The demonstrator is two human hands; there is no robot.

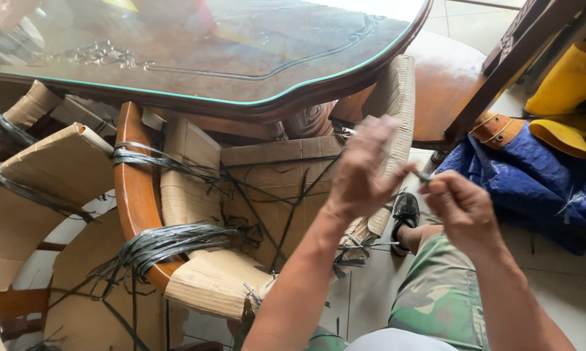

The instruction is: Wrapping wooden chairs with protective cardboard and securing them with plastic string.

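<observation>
Hands are raised together in front of a wooden chair wrapped in cardboard. The left hand is blurred, its fingers curled loosely inward; whether anything is gripped in it cannot be told. The right hand is closed into a pinch, and a small dark object, too small to identify, is pinched at its fingertips, right between the two hands.

Just below and left of the left hand, the curved wooden chair arm is seen, bound with black plastic strapping over cardboard padding. More strapping is stretched across the cardboard panel directly behind the left wrist. Above both hands, a glass-topped wooden table is seen. Below the right hand, a leg in camouflage shorts is bent, with a dark shoe just left of it. To the right of the right hand, a blue tarpaulin is crumpled on the floor, with yellow boots beyond it.
</observation>
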